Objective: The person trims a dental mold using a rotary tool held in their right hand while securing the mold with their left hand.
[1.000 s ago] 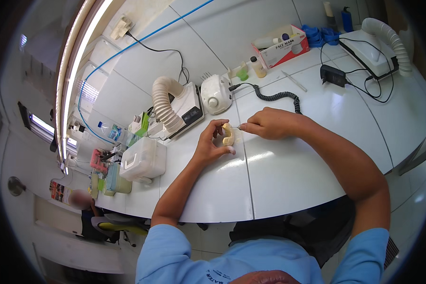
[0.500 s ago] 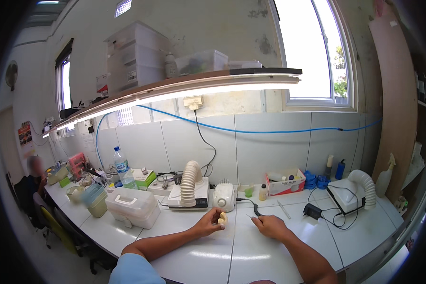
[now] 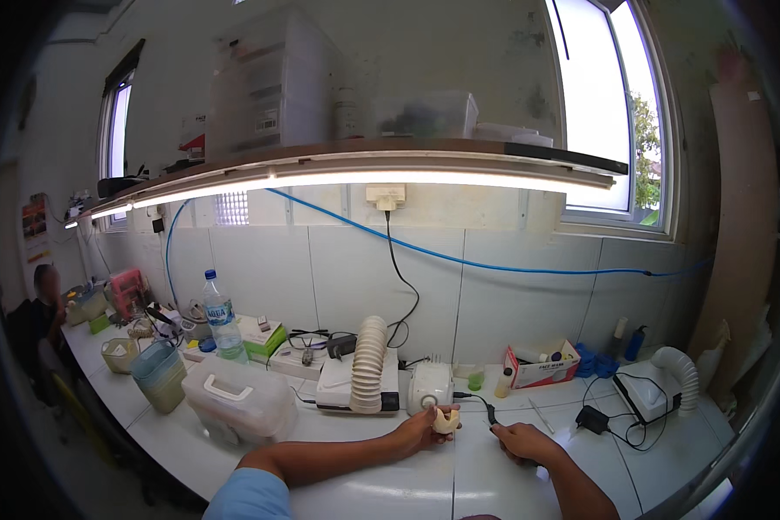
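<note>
My left hand (image 3: 421, 431) holds a cream, horseshoe-shaped dental model (image 3: 445, 421) in front of the white micromotor unit (image 3: 430, 388). To its right, my right hand (image 3: 518, 442) is closed on a slim handpiece, mostly hidden by the fingers; a black coiled cord (image 3: 489, 409) runs from the unit toward it. The hands are apart, over the white tiled bench (image 3: 381, 494). A thin pale stick (image 3: 542, 416) lies behind my right hand.
Dust extractors with hoses (image 3: 368, 364) (image 3: 686, 386), a plastic case (image 3: 234, 400), a water bottle (image 3: 221, 319), a mask box (image 3: 539, 368) and a black adapter (image 3: 591, 419) crowd the bench. A shelf with a light (image 3: 407, 178) spans above. A co-worker (image 3: 42, 299) sits far left.
The view has tilted up to the wall and windows. Both hands have drawn apart, the right moving away from the model, which stays in my left hand.
</note>
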Available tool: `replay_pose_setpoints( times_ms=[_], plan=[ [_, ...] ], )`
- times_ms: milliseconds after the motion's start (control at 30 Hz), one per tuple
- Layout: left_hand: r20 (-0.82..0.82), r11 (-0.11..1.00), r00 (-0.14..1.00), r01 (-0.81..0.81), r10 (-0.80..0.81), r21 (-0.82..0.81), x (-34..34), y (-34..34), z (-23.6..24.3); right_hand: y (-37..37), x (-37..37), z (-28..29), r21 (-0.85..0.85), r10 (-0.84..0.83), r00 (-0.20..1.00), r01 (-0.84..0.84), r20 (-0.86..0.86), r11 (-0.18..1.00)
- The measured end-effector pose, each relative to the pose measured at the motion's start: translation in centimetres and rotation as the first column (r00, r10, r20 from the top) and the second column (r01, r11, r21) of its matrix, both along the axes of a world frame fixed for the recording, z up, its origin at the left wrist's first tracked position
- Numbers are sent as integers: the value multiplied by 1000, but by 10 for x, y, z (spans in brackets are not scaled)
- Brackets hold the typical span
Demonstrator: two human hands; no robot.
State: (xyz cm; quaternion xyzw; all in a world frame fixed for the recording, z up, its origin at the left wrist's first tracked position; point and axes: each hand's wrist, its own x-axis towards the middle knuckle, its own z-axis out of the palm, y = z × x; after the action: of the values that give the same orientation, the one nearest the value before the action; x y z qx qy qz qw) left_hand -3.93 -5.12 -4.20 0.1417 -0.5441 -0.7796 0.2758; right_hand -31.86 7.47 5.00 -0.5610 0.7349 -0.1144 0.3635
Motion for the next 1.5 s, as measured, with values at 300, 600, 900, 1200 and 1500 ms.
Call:
replay_pose_setpoints(
  times_ms=[300, 600, 900, 1200, 1500],
  plan=[
    [-16, 994, 998, 70, -69, 87, 16, -13, 34, -15, 8, -3, -275, -55, 998, 47, -22, 960],
    [-3, 986, 997, 75, -75, 152, 21, 2, 24, 6, 22, -14, -325, 14, 976, -86, -218, 942],
    [34, 993, 999, 39, -43, 107, 22, -2, 28, 5, 25, -10, -365, 29, 959, -135, -281, 921],
    [-8, 984, 997, 75, -75, 161, 23, -2, 29, 4, 22, -14, -342, 28, 961, -126, -277, 931],
    [-15, 986, 993, 121, -120, 115, 25, -3, 26, 7, 22, -18, -397, 55, 947, -186, -318, 899]
  ],
)
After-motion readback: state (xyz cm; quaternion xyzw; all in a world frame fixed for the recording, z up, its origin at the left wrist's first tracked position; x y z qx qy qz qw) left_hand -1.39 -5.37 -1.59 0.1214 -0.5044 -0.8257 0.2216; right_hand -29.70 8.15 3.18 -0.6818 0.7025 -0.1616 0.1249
